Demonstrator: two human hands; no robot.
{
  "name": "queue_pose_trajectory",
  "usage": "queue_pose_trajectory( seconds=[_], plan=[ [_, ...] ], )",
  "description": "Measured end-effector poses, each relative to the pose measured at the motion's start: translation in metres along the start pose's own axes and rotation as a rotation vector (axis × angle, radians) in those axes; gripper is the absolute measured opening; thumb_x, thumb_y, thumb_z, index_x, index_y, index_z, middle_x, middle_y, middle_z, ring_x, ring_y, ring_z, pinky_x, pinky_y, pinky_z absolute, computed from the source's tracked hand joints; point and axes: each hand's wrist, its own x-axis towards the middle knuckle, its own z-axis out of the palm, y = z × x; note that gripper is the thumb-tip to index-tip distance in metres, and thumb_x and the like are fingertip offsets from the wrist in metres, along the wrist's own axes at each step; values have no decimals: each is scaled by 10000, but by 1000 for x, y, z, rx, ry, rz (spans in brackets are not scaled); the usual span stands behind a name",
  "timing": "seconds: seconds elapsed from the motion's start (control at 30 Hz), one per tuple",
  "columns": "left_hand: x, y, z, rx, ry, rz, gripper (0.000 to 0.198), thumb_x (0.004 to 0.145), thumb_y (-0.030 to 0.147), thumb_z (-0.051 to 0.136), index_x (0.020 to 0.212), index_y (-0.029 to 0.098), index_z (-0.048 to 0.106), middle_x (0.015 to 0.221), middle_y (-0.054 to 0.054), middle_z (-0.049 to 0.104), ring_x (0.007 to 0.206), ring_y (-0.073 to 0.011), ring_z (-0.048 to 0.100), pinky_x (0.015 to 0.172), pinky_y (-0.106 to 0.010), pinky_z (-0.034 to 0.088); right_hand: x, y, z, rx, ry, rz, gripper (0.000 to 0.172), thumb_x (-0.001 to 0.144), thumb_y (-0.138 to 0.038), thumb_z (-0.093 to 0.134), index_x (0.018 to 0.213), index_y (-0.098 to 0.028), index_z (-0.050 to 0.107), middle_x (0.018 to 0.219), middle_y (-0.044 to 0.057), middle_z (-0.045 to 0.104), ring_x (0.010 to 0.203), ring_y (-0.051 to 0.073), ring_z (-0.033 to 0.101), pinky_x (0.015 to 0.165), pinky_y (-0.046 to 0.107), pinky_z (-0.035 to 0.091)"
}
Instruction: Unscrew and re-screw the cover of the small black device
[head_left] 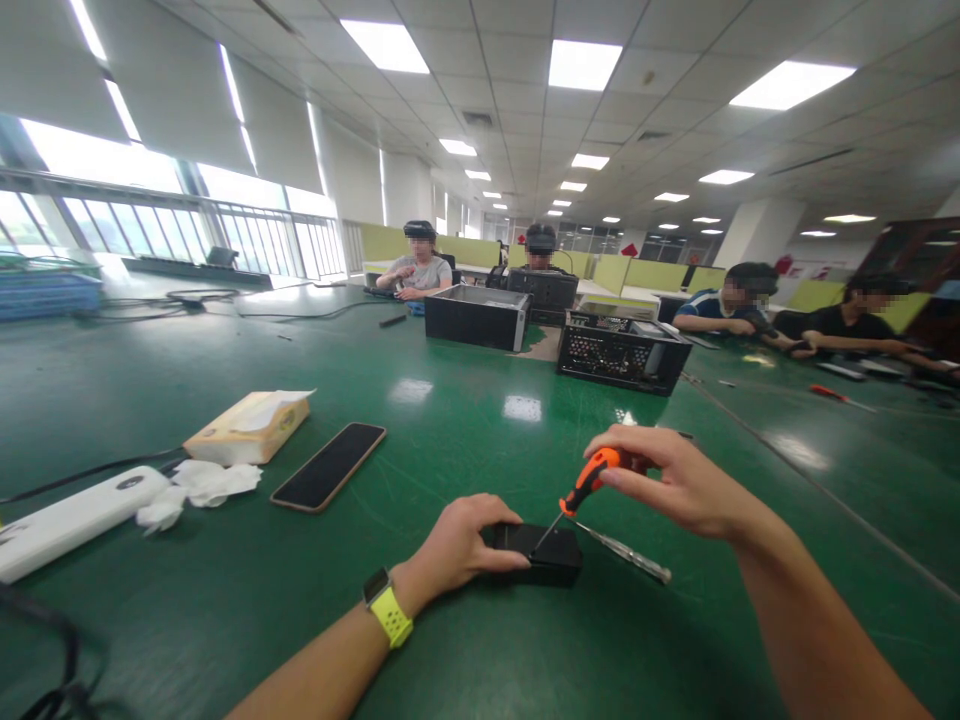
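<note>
A black rectangular box-like device [555, 548] lies on the green table, its exact kind not clear. My left hand [469, 540] grips its left end, thumb along the near side and fingers round the far side. In my right hand [667, 475] is an orange and black screwdriver [589, 482], held by the handle and tilted. Its tip meets the top of the black device near my left thumb. A second, slim screwdriver with a clear handle [630, 556] lies on the table just right of the device.
Left of my hands lie a phone [330, 468], a tissue pack [251, 425], crumpled tissues [206, 484] and a white power strip [71, 522]. Two open computer cases [476, 318] [624, 350] stand farther off. Several people sit around the table. Another orange screwdriver [840, 396] lies far right.
</note>
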Motion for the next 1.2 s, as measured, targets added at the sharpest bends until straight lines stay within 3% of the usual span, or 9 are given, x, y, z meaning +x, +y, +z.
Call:
queue_pose_trajectory(
  seconds=[0.07,0.17,0.3,0.43,0.7,0.87,0.93,1.07,1.2],
  plan=[
    [0,0,0,-5,-1,-3,463,783,601,723,948,168,725,834,-46,696,747,-195,616,688,-267,432,-2,-2,-1,19,-3,1,189,901,-273,561,1028,-208,684,876,27,672,686,147,557,607,247,415],
    [0,0,0,-14,-2,-4,470,786,604,719,949,163,727,838,-51,698,751,-199,618,690,-270,434,-2,-4,4,10,40,39,149,869,-321,617,823,-189,670,699,-8,608,582,122,487,545,236,368],
    [1,0,-1,-15,-3,-4,463,786,592,726,959,163,727,852,-55,704,764,-202,622,700,-271,438,0,-3,17,-101,186,110,510,865,-507,615,516,-197,410,499,-65,357,487,92,307,481,249,230],
    [1,1,-1,-10,-4,-14,439,771,558,758,952,160,730,851,-54,710,765,-205,631,701,-271,441,3,-2,25,-194,251,166,608,895,-574,535,477,-198,302,492,-71,224,483,90,222,481,270,168],
    [2,2,-1,4,-1,-17,427,746,519,795,960,154,733,878,-65,723,794,-217,649,719,-278,450,2,-4,10,-141,81,128,402,931,-465,527,677,-175,642,571,-28,505,530,114,422,506,251,288],
    [1,1,0,2,4,-20,426,758,534,778,949,156,731,857,-55,713,772,-210,638,702,-277,443,-4,-3,-6,-62,-40,41,197,932,-334,548,964,-208,696,864,16,682,716,145,567,639,247,396],
    [1,0,0,2,5,-17,426,768,547,764,949,163,731,851,-50,709,767,-205,630,703,-276,440,-5,0,-5,-56,-32,60,201,925,-351,558,951,-204,692,834,11,670,688,139,550,613,243,385],
    [0,0,1,-6,0,-13,424,783,559,746,947,168,730,844,-45,703,761,-198,622,690,-268,431,-2,4,10,-126,114,178,492,878,-527,583,536,-184,492,508,-56,384,498,97,331,484,252,240],
    [0,-1,0,-7,-2,-11,434,781,558,749,959,163,727,846,-47,700,763,-199,621,697,-270,433,2,1,23,-181,203,213,604,887,-583,531,466,-194,340,491,-72,219,481,87,217,473,271,169]
  ],
)
